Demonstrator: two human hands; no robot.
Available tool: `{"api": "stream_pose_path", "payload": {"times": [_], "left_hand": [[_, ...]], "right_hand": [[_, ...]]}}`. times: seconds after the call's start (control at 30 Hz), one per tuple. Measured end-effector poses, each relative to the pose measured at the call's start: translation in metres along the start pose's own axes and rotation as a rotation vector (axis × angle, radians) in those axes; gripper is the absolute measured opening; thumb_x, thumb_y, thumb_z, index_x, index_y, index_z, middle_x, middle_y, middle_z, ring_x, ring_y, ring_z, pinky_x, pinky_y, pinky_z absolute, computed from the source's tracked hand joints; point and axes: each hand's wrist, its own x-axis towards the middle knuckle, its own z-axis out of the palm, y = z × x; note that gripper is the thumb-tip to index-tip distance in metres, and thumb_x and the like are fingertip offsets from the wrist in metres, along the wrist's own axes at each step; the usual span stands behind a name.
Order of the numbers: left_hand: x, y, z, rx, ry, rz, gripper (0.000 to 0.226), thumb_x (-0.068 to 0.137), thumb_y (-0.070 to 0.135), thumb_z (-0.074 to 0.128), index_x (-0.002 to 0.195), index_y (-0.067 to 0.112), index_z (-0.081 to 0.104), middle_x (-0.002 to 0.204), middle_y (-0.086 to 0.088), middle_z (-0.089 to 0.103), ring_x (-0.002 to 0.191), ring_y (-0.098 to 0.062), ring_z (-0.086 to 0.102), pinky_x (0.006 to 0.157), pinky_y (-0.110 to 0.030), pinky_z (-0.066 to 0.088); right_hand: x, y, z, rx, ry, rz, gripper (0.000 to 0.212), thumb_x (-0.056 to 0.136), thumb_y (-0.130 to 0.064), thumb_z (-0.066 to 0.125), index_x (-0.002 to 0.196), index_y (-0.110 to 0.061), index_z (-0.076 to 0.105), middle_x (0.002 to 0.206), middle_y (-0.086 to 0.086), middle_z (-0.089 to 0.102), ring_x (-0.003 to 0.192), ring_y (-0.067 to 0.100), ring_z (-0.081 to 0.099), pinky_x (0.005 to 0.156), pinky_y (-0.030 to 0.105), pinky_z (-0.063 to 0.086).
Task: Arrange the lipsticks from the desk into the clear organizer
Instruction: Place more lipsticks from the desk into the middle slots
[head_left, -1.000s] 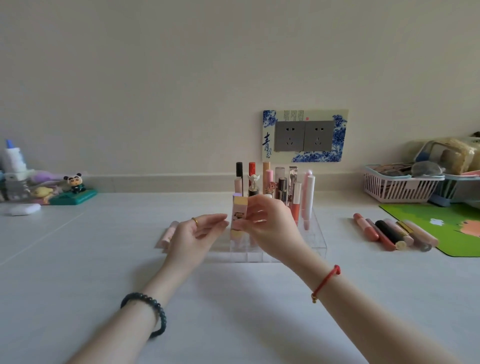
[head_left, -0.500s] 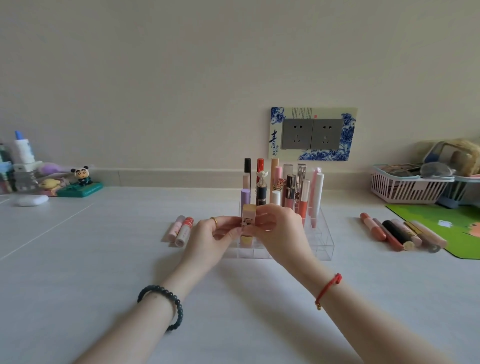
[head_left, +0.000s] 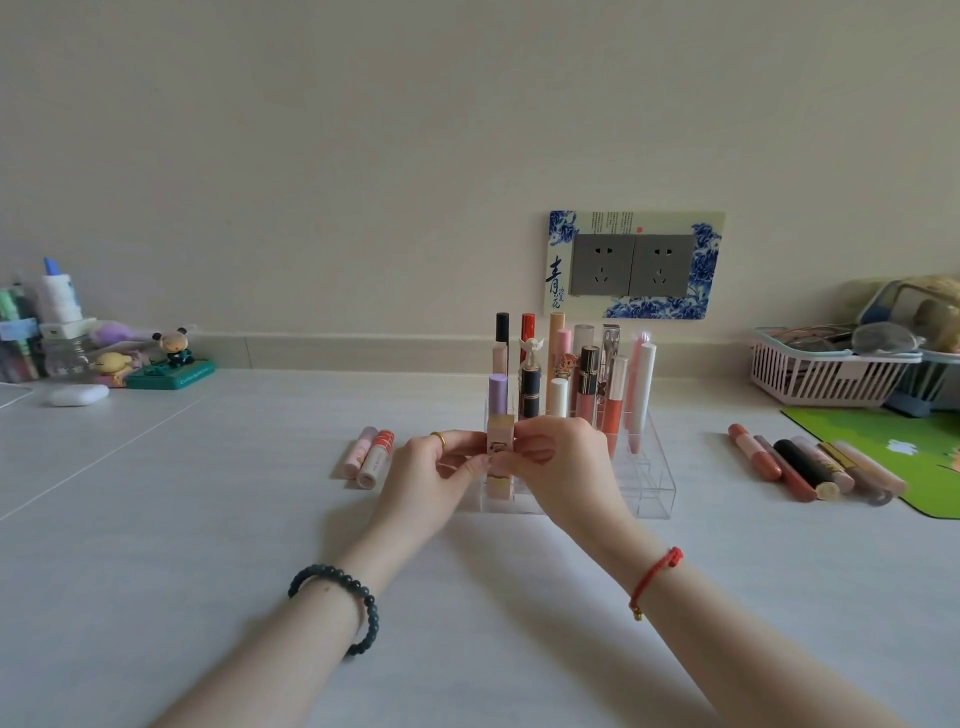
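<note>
Black beads (head_left: 363, 613); red cord (head_left: 655, 576); ringed left hand (head_left: 428, 475)

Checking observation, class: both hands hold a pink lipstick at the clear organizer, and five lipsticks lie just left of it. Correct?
Only the count is wrong: head view shows two lipsticks left of the clear organizer, not five; left hand and right hand hold the pink lipstick.

Head cam, fwd-down, close over desk (head_left: 208, 519).

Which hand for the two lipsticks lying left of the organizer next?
Left. The left hand lies beside the two lipsticks; the right hand would probably have to reach across the pink lipstick.
</note>
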Motion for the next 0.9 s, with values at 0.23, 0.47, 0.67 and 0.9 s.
{"api": "stream_pose_path", "payload": {"times": [0.23,0.47,0.67,0.9], "left_hand": [[-0.004,0.002,-0.001,0.030,0.021,-0.007,0.018,0.081,0.009,0.065,0.095,0.020,0.071,0.080,0.013,0.069,0.081,-0.010,0.067,0.073,-0.009,0.048],[-0.007,0.005,-0.002,0.065,0.060,-0.009,0.018,0.079,0.011,0.067,0.096,0.017,0.072,0.077,0.015,0.068,0.076,-0.003,0.065,0.064,-0.001,0.043],[-0.008,0.005,-0.006,0.065,0.128,0.018,0.013,0.075,0.015,0.072,0.089,0.017,0.072,0.071,0.021,0.065,0.068,0.015,0.060,0.064,0.005,0.036],[0.006,-0.013,-0.016,-0.011,0.149,-0.043,0.014,0.089,0.023,0.055,0.093,0.022,0.068,0.090,0.000,0.072,0.087,-0.014,0.067,0.090,-0.039,0.050]], "right_hand": [[-0.003,0.000,0.001,-0.130,0.026,-0.015,0.014,0.073,-0.020,0.073,0.081,-0.009,0.072,0.073,0.000,0.066,0.059,-0.002,0.050,0.052,0.004,0.039],[-0.005,0.001,0.001,-0.164,0.019,-0.019,0.014,0.077,-0.020,0.069,0.081,-0.007,0.072,0.061,-0.002,0.058,0.053,0.006,0.046,0.049,0.006,0.033],[-0.005,-0.007,-0.025,-0.191,0.032,-0.112,0.018,0.079,-0.023,0.067,0.085,-0.007,0.073,0.078,0.004,0.072,0.065,0.012,0.064,0.063,0.010,0.049],[0.013,0.031,-0.128,-0.157,0.396,-0.025,0.011,0.078,-0.018,0.068,0.082,-0.011,0.074,0.065,-0.005,0.066,0.052,-0.007,0.059,0.057,0.001,0.046]]}}
